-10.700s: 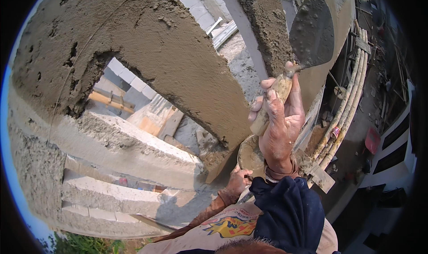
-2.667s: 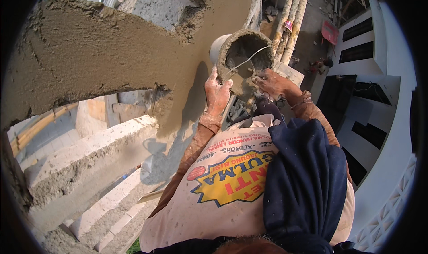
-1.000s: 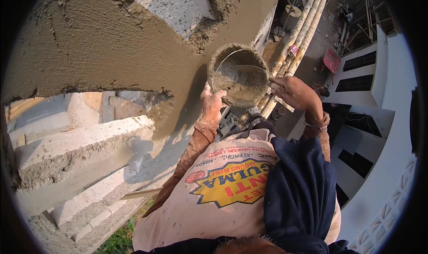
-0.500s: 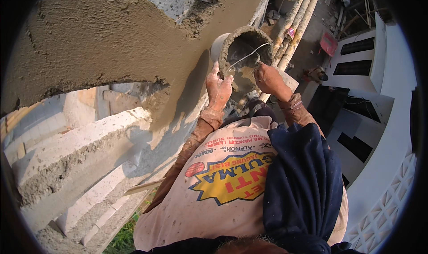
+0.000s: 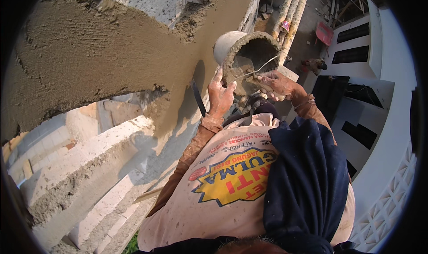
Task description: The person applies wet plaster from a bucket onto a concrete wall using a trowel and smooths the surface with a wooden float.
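Observation:
A bucket (image 5: 227, 46) with a mortar-crusted rim and a thin wire handle is tipped, its mouth facing me. My left hand (image 5: 220, 95) grips the near left rim, thumb on the crusted edge. My right hand (image 5: 280, 85) is closed at the bucket's mouth around what looks like a trowel's handle. The greyish trowel blade (image 5: 242, 66) lies inside over wet mortar; part of it is hard to make out against the mortar. Left of the bucket runs a wall face (image 5: 111, 53) coated in wet mortar.
Pale blocks (image 5: 93, 153) with rough mortar edges step down at the left. Bamboo poles (image 5: 294, 20) run past the bucket at far right. Below stand a red wheelbarrow (image 5: 324, 33) and a crouching person (image 5: 316, 66). A dark narrow strip (image 5: 198, 97) shows beside my left wrist.
The bucket has shifted slightly right and nearer, with my left hand still on its rim. My right hand has moved right and down and turned, and the trowel blade now shows inside the bucket.

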The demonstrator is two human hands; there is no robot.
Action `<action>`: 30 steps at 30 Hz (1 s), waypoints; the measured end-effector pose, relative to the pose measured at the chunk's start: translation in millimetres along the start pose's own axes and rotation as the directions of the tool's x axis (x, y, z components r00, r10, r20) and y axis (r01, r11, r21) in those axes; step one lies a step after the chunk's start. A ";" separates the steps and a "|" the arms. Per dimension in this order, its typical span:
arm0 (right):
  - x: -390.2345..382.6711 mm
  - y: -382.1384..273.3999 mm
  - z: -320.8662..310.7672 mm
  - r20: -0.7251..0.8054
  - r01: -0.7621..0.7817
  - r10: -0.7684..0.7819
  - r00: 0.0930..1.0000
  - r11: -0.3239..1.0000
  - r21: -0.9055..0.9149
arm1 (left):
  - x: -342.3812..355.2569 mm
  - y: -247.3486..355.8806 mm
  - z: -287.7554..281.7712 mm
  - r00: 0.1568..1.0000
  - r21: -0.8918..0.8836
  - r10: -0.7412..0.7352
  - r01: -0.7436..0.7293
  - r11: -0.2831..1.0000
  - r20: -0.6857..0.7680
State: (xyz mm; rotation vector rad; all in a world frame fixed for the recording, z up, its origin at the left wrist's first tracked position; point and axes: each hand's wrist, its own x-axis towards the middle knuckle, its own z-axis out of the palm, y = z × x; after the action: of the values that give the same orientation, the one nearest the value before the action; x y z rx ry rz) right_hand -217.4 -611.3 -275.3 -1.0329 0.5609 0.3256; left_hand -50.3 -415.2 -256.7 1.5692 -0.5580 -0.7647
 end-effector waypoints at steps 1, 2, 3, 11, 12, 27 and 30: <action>3.5 9.0 4.8 0.034 0.027 -0.030 0.999 0.997 0.078 | 0.9 3.6 -1.4 1.000 -0.035 -0.020 0.021 0.999 0.014; 12.4 12.5 10.8 0.005 0.039 -0.040 0.999 0.995 0.089 | 1.0 7.4 -4.1 0.999 -0.069 -0.040 0.042 0.997 0.025; 13.6 15.9 15.1 -0.014 0.036 -0.034 0.999 0.985 0.166 | 0.5 7.5 -4.4 0.998 -0.133 -0.058 0.058 0.989 0.004; -30.8 3.6 57.7 0.001 0.076 -0.089 0.996 0.865 0.497 | 21.6 -9.9 -23.5 0.877 -0.530 -0.478 0.424 0.734 0.040; -37.5 -9.9 60.3 0.020 0.062 -0.087 0.996 0.836 0.546 | 25.9 -12.3 -25.6 0.859 -0.568 -0.509 0.441 0.695 0.044; -119.1 -356.7 95.3 -0.210 0.807 -0.968 0.139 -0.012 0.590 | 30.5 -18.4 -44.8 0.922 -0.599 -0.387 0.324 0.732 0.025; -118.4 -449.5 106.0 -0.392 0.900 -0.899 -0.193 -0.322 0.295 | 15.9 -16.0 -54.6 0.890 -0.597 -0.447 0.311 0.740 -0.091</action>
State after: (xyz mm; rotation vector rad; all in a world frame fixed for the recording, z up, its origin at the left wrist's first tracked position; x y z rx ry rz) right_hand -56.2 -734.9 156.1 -0.6146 -0.4029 -1.3517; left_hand -0.4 -388.2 -272.8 1.1808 0.1841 -0.9372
